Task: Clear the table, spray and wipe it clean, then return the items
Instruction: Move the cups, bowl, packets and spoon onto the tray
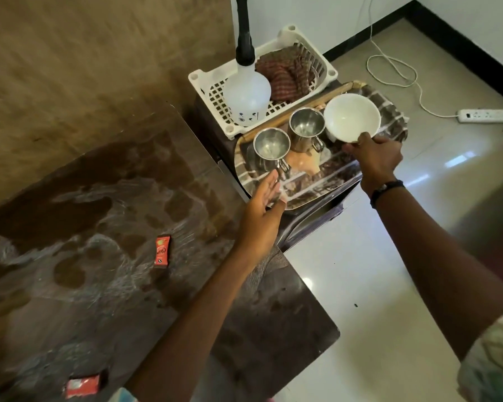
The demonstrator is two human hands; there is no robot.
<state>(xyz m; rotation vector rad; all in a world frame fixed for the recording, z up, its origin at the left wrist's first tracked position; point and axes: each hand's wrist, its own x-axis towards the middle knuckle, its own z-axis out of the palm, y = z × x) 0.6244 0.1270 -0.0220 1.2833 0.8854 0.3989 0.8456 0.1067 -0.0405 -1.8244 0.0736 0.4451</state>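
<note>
The dark brown table [105,288] shows pale smeared wipe marks. Two red sachets lie on it, one [161,250] near the middle and one [83,385] at the near edge. Beside the table, a patterned tray [325,178] carries two steel mugs, one [270,147] at the left and one [306,129] behind it. My right hand [375,158] grips the rim of a white bowl [351,116], tilted over the tray's far end. My left hand [262,207] is open, fingers spread, at the tray's near edge just below the left mug.
A white plastic basket [204,78] behind the tray holds a clear spray bottle [246,97] with a black nozzle and a striped cloth [285,75]. On the tiled floor to the right lie a white power strip [488,115] and its looped cable [389,68].
</note>
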